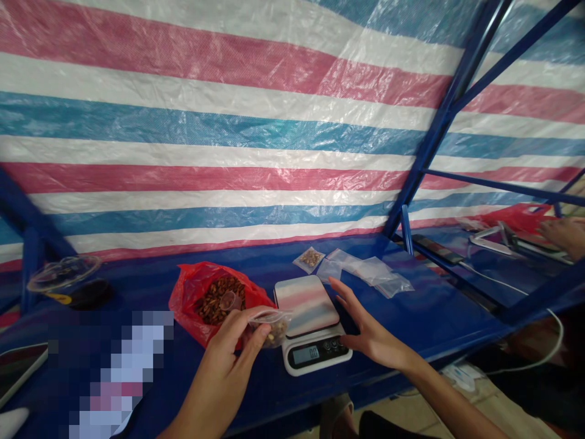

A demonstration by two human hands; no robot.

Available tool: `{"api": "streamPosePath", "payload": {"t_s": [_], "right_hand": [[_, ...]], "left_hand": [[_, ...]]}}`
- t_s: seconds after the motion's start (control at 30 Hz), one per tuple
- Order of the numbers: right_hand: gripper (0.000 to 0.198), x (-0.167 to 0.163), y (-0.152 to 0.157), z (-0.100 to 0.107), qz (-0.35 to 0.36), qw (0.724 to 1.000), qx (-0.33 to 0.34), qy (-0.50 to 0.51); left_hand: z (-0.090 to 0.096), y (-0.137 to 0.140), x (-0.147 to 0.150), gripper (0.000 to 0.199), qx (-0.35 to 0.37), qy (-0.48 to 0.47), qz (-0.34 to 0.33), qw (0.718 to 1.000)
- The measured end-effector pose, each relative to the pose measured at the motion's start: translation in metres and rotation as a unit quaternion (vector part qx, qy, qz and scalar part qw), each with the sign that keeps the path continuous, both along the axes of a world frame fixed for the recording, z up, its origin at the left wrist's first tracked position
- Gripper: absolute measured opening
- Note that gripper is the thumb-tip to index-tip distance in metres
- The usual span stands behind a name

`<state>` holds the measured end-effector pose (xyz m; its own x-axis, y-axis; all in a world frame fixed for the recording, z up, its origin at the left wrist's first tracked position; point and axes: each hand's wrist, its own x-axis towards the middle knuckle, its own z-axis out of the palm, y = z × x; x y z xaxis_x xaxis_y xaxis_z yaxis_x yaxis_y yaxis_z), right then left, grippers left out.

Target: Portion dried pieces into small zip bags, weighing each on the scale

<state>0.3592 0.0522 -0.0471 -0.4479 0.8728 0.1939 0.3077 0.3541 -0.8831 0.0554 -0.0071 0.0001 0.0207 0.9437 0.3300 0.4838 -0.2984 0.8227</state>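
A small clear zip bag (276, 330) with light brown pieces in it is pinched between the thumb and fingers of my left hand (223, 356). It is held at the left edge of a white kitchen scale (307, 305), whose display reads 0.0. My right hand (372, 334) is at the scale's right side, fingers spread and holding nothing, the thumb close to the buttons. Whether it touches them I cannot tell. Behind my left hand, a red plastic bag (180, 296) stands open, full of brown dried pieces (212, 299) with a small clear cup (231, 300) on them.
Behind the scale lie a filled zip bag (311, 258) and several flat zip bags (377, 274). A clear plastic container (68, 277) stands at left. Blue metal bars (427, 152) frame the table (439, 305). At right, another person's hand (564, 235) is near a second red bag (512, 216).
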Motion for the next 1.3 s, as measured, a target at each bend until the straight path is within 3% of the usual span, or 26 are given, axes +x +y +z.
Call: {"api": "streamPosePath", "payload": {"t_s": [0.53,0.77,0.87,1.07,1.3], "right_hand": [[0.105,-0.005,-0.002,0.005,0.002,0.999,0.023,-0.023],[0.104,-0.006,-0.003,0.004,0.010,1.000,-0.001,-0.012],[0.089,-0.006,-0.003,0.005,-0.036,0.999,0.026,0.024],[0.028,-0.029,-0.012,0.032,-0.119,0.986,0.097,0.060],[0.023,-0.087,-0.032,0.056,-0.082,0.988,0.084,0.099]], "left_hand": [[-0.004,0.001,-0.003,0.032,-0.005,0.006,0.005,1.000],[-0.007,0.002,-0.003,0.031,-0.011,0.008,0.000,1.000],[-0.006,0.001,-0.004,0.032,-0.012,0.007,-0.001,1.000],[-0.001,0.001,0.002,0.032,-0.005,-0.013,0.008,1.000],[-0.004,0.002,0.030,0.035,-0.014,-0.042,-0.045,0.998]]}}
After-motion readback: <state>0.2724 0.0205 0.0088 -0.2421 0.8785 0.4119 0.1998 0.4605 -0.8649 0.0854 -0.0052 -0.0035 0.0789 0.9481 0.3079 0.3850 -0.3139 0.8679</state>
